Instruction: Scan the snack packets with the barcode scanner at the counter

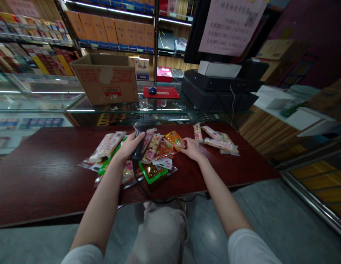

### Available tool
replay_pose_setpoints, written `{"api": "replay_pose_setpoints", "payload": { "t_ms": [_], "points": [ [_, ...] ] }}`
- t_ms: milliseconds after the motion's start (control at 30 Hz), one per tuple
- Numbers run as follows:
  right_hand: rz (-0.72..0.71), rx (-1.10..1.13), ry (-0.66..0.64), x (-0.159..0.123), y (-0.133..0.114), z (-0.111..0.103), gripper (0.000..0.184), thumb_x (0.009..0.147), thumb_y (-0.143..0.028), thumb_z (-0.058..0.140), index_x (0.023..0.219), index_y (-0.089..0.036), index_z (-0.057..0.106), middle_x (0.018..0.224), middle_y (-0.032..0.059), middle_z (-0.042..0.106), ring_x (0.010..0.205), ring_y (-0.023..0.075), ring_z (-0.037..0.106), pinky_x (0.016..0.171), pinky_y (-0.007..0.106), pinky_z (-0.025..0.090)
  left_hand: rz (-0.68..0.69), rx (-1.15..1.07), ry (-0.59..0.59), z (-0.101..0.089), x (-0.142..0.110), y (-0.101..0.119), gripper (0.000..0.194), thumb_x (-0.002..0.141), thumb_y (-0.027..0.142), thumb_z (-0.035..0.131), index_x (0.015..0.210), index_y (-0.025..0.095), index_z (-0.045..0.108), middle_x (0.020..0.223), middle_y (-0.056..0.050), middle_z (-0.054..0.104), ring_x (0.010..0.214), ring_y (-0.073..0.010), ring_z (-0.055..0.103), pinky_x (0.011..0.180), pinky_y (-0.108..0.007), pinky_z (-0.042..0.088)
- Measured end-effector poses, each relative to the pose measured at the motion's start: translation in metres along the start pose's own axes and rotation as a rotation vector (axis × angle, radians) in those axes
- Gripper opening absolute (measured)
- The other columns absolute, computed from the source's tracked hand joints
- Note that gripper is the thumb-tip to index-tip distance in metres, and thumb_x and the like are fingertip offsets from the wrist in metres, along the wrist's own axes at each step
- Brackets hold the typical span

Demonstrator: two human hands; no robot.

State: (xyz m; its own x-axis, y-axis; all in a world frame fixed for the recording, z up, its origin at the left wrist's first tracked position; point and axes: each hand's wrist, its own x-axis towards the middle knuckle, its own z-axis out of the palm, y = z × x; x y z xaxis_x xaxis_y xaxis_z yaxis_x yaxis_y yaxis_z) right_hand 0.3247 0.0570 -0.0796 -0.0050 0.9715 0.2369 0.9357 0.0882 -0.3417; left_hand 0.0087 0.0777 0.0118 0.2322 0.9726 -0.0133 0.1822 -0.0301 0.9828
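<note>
Hands (128,147) (193,149) on scanner (139,147), orange packet (173,138)

Black scanner (138,149), orange packet (173,139), dark-red table (55,161).

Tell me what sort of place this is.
Probably a shop's checkout counter: boxed goods stand in rows behind, the left hand holds what looks like a barcode scanner, and packaged snacks lie on the tabletop.
</note>
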Motion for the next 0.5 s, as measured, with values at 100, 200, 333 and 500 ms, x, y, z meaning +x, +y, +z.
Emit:
{"api": "replay_pose_setpoints", "payload": {
  "t_ms": [100, 200, 333, 500],
  "points": [
    [0.028, 0.004, 0.033, 0.003, 0.004, -0.002, 0.051, 0.081, -0.034, 0.069, 0.126, -0.014, 0.058, 0.103, 0.0123, 0.07, 0.104, 0.0306, 0.063, 0.104, 0.051, 0.037, -0.01, -0.005, 0.007, 0.001, -0.001, 0.001, 0.062, 0.068, 0.075, 0.064, 0.087, 0.017, 0.058, 0.07, -0.001, 0.063, 0.059, -0.0155, 0.057, 0.054, -0.027, 0.046],
    [0.105, 0.137, 0.126, 0.007, 0.009, -0.002, 0.062, 0.077, -0.037, 0.072, 0.13, -0.011, 0.055, 0.096, 0.0119, 0.068, 0.095, 0.029, 0.063, 0.095, 0.046, 0.044, -0.037, -0.034, -0.009, 0.002, -0.001, 0.001, 0.062, 0.067, 0.076, 0.064, 0.088, 0.017, 0.056, 0.071, -0.001, 0.062, 0.058, -0.0152, 0.056, 0.054, -0.027, 0.046],
    [0.175, 0.319, 0.331, 0.008, 0.016, -0.004, 0.042, 0.076, -0.031, 0.067, 0.114, -0.013, 0.064, 0.097, 0.0118, 0.066, 0.091, 0.0274, 0.062, 0.086, 0.042, 0.05, -0.036, -0.03, -0.004, 0.002, -0.002, 0.004, 0.061, 0.066, 0.074, 0.066, 0.087, 0.018, 0.057, 0.068, 0.0, 0.06, 0.057, -0.0148, 0.054, 0.054, -0.027, 0.044],
    [0.033, 0.292, 0.507, 0.0, 0.019, -0.017, 0.028, 0.076, -0.014, 0.05, 0.093, -0.021, 0.072, 0.104, 0.0101, 0.062, 0.101, 0.026, 0.06, 0.094, 0.042, 0.05, 0.001, -0.009, 0.008, 0.001, -0.006, 0.007, 0.06, 0.069, 0.074, 0.066, 0.087, 0.017, 0.058, 0.069, -0.001, 0.062, 0.058, -0.0153, 0.055, 0.055, -0.027, 0.045]
  ]
}}
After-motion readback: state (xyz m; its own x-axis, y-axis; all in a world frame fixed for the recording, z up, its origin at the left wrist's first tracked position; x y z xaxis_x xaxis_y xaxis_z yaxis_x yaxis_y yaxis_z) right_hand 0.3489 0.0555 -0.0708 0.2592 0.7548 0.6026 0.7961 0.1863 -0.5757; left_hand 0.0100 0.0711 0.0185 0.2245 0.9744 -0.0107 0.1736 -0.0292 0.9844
